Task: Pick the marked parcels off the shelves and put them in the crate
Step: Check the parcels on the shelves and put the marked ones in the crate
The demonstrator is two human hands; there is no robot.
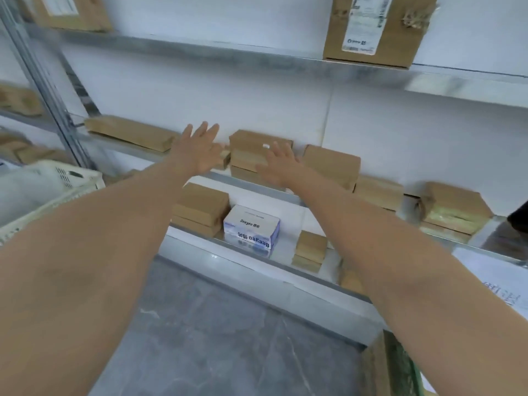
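Note:
A stack of brown cardboard parcels [254, 144] stands on the middle shelf [243, 181]; its top box bears a small white mark [266, 145]. Both my arms stretch toward it. My left hand [197, 151] is spread with straight fingers just left of the stack, beside a small brown box [225, 158]. My right hand [278, 164] lies with straight fingers against the stack's front. Neither hand grips anything. A pale plastic crate [54, 181] sits at the left edge.
More brown parcels line the middle shelf at left [128, 132] and right [331, 164]. The lower shelf holds brown boxes [200, 207] and a white printed box [251, 227]. A tall labelled carton [377, 27] stands on the top shelf. Grey floor lies below.

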